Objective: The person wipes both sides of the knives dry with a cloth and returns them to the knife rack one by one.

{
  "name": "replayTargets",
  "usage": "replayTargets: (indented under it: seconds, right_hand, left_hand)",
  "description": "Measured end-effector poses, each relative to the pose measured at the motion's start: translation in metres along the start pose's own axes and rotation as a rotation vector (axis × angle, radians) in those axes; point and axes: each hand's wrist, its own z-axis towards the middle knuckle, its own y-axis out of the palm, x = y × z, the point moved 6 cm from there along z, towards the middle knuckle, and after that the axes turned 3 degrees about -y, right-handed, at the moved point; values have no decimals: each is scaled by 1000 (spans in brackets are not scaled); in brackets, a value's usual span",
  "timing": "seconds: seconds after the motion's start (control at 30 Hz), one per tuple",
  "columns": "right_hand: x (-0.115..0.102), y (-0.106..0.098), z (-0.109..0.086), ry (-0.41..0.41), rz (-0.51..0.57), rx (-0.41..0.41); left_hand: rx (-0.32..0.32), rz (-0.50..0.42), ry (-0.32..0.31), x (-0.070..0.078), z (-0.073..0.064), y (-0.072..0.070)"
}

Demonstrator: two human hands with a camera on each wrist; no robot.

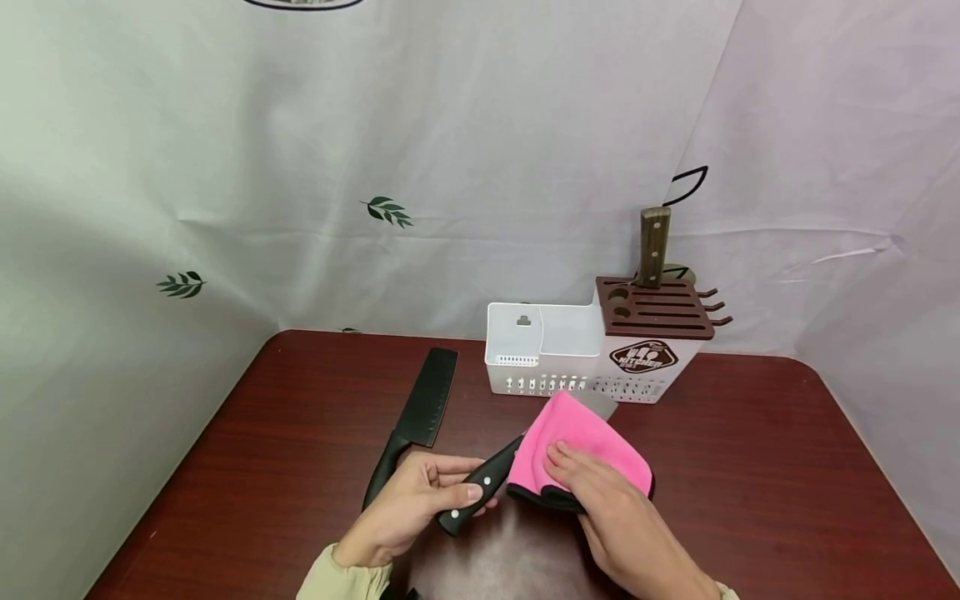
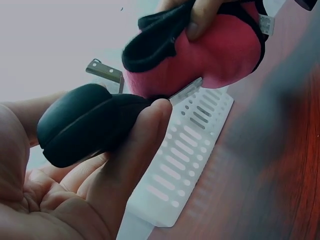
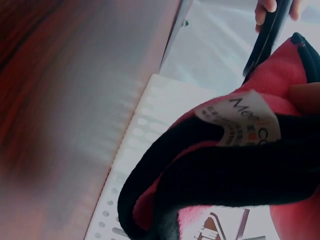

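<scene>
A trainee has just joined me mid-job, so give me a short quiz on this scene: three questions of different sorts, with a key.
1. True or false: a brown-handled knife stands in the white rack.

2. What does the left hand hold?
A. the dark-bladed knife
B. the pale-bladed knife, by its black handle
C. nothing

3. Fill in the colour: the right hand holds a ____ cloth with black edging.

Key: 1. True. 2. B. 3. pink.
</scene>
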Motion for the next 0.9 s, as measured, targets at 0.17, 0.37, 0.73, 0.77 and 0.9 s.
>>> replayTargets:
  seconds: [0.17, 0.37, 0.73, 0.77, 0.9]
  right_hand:
    - [-3, -1, 2, -38, 22, 13]
    - [-5, 0, 2, -62, 51, 4]
    - [-8, -1, 2, -92, 99, -14]
    - [-8, -1, 2, -92, 100, -15]
    - [-9, -1, 3, -102, 105, -12]
  left_hand:
    - [0, -6, 12, -1, 1, -2]
    - [11, -13, 11, -2, 3, -3]
    - [39, -15, -16, -3, 2, -4]
    - [37, -15, -16, -3, 2, -4]
    - [30, -13, -14, -3, 2, -3]
